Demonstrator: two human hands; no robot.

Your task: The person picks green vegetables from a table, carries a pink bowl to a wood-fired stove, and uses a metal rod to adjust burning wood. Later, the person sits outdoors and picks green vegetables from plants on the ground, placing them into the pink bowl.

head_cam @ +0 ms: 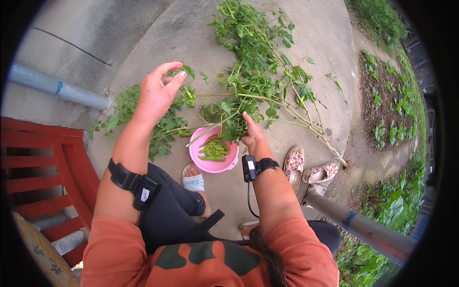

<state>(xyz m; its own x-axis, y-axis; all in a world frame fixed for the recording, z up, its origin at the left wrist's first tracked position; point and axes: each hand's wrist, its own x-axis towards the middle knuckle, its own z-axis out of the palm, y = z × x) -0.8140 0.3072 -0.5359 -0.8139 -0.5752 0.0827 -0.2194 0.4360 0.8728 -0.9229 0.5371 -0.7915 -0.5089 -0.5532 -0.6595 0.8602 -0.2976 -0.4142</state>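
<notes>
A pink plastic bowl (209, 168) on the concrete holds several green chili peppers (214, 147), one of them reddish. My right hand (254, 132) is closed around a leafy pepper branch (232, 123) above the bowl's right side; its cut stem end hangs over the rim. My left hand (159, 89) is raised to the upper left, thumb and forefinger curved at a pepper leaf (187, 71). Whether they pinch the leaf is unclear. Just below the left fingertips, a green pepper (190, 94) hangs among leaves.
An uprooted pepper plant (247, 46) lies across the concrete, its root end (339, 159) at the right. Floral slip-on shoes (294, 161) stand near a metal pole (358, 222). Another pole (64, 88) and a red slatted wooden seat (68, 158) are at left. Garden beds (383, 111) border the right.
</notes>
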